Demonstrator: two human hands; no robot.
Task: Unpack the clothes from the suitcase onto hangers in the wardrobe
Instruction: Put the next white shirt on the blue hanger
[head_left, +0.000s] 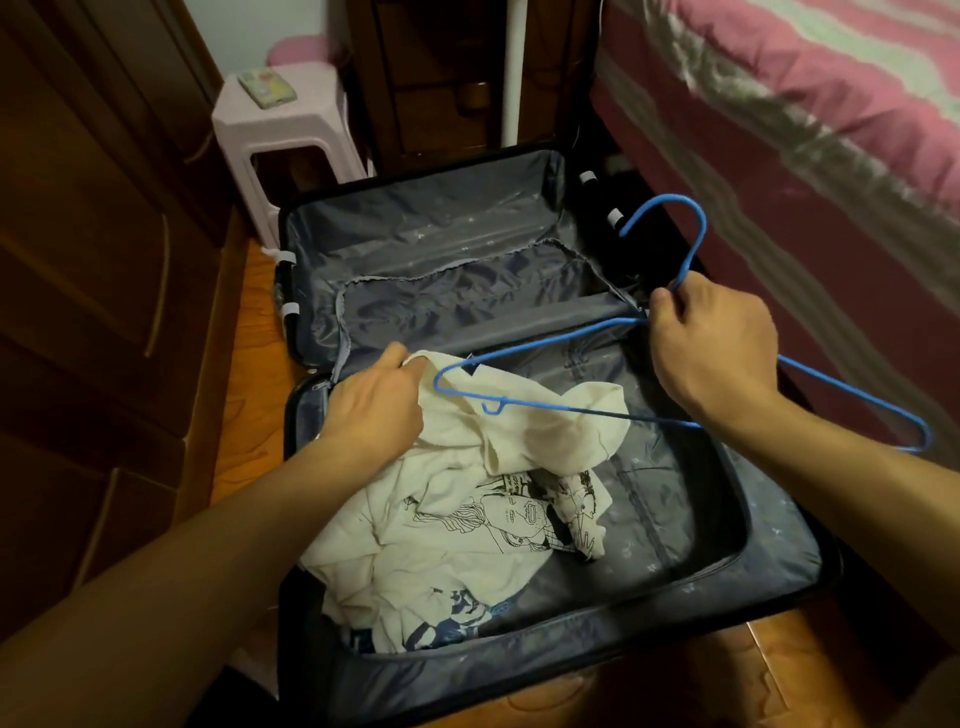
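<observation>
A bed (810, 130) with a pink and pale striped cover filled the upper right of the frame, its side dropping to the floor. Dark wooden cupboard doors (88, 270) took up the left side. Between them lay a strip of orange-brown wooden floor (244, 374), seen along the left of the case and again at the bottom edge.

An open suitcase (467, 244) lay flat on that floor across the middle of the frame, both halves lined in grey fabric. At the upper left stood a pale pink plastic stool (280, 135) with a small flat object on its seat, too blurred to identify.

A cream shirt (452, 525) with black line drawings lay crumpled in the near half of the case, toward its lower left.

A blue hanger (670, 270) hung above the case at centre right, its hook pointing toward the bed and its left shoulder end reaching over the shirt.

The right hand (711, 348) gripped the hanger at its neck, fingers curled round the wire. The left hand (374, 405) pinched a fold of the shirt's upper edge, just beside the hanger's left tip.
</observation>
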